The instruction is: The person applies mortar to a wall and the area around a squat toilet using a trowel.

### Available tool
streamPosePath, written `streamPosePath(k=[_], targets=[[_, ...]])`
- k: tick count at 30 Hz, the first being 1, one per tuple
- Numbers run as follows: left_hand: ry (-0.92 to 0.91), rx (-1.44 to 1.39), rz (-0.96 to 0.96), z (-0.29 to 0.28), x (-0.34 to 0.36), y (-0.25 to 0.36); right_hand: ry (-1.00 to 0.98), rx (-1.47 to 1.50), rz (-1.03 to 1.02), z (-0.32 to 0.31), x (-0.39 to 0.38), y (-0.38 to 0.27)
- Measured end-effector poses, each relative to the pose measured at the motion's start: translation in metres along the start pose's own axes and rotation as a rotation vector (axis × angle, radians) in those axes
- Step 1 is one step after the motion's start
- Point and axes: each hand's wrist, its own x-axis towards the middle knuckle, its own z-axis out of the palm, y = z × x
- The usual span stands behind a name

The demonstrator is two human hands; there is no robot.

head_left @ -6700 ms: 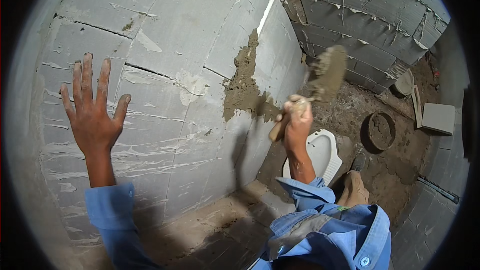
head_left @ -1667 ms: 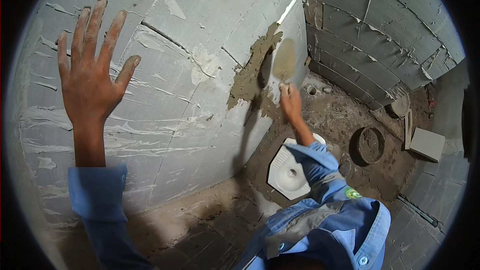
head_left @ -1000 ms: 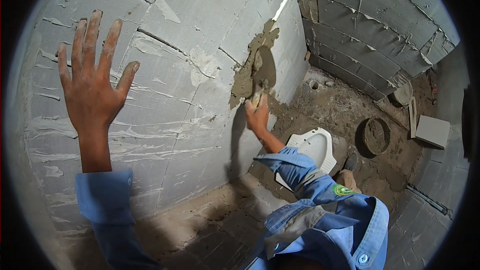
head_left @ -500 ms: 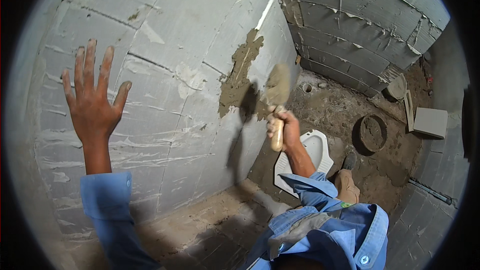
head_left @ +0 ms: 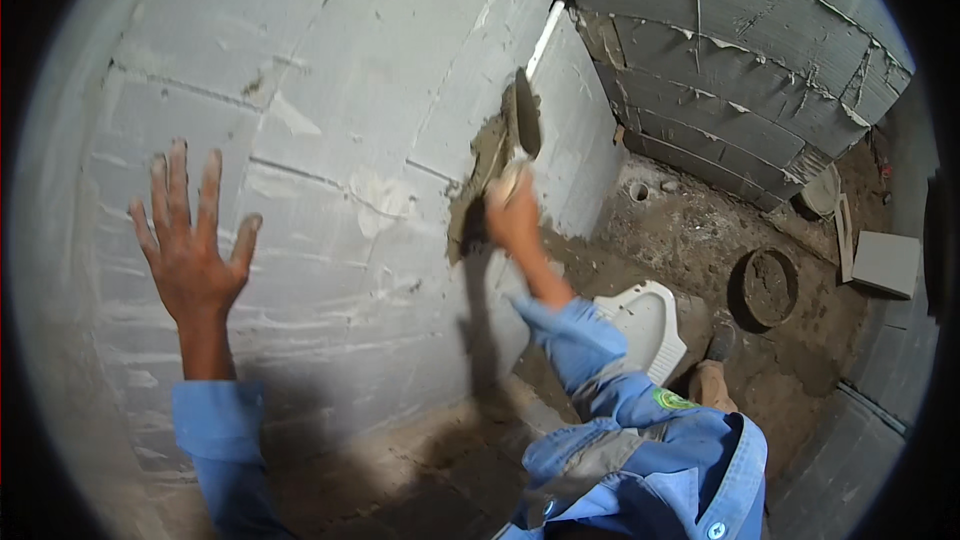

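Left hand (head_left: 200, 260): bare, dusty, fingers spread wide with the thumb well out, holding nothing; laid palm-in against the large pale-grey block wall (head_left: 330, 140), well apart from the mortar, probably as a prop for a leaning body. Right hand (head_left: 514, 215): bare, fingers curled closed about the grip of one narrow, leaf-shaped, grey metal trowel (head_left: 525, 120), the grip mostly hidden by them. The trowel lay over the upper part of the patch, blade pointing up the wall and tilted on its long axis, a hold that seemed suited to bringing one edge along the surface; how much of the blade touched could not be told. Patch of wet grey-brown mortar (head_left: 468, 215): one, irregular, spread on the wall below and beside the trowel, in line with a slim white pipe or strip (head_left: 545, 38) above, which it presumably covered in part. Round dark basin (head_left: 793, 285): one, with brownish mix inside, set on the earthy floor beyond the white ceramic squat pan (head_left: 645, 325), perhaps to stay within reach yet clear of the feet. Pale rectangular slab (head_left: 887, 264): one, near the right-hand wall, purpose not evident.
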Motion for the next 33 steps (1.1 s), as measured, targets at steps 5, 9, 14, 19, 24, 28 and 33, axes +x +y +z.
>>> streamPosePath(k=[5,9,14,19,24,28,33], targets=[[0.013,0.003,0.009,-0.001,0.005,0.000,-0.027,0.338,0.006,-0.002,-0.084,0.020],[0.006,0.001,-0.004,0.000,0.005,-0.001,-0.166,0.167,0.125,-0.027,-0.046,0.082],[0.035,0.007,0.017,0.004,0.004,-0.002,-0.021,-0.041,0.029,-0.014,0.048,0.114],[0.024,0.004,0.013,0.006,0.003,-0.002,-0.005,-0.160,-0.060,0.007,0.092,0.100],[0.027,-0.013,0.013,0.007,0.001,-0.004,-0.064,-0.066,-0.007,0.021,0.042,0.091],[0.015,-0.009,0.015,0.009,-0.002,-0.007,-0.051,-0.094,-0.001,0.033,-0.024,0.079],[0.020,-0.016,0.006,0.009,-0.005,-0.008,-0.114,0.047,0.071,0.038,-0.087,0.068]])
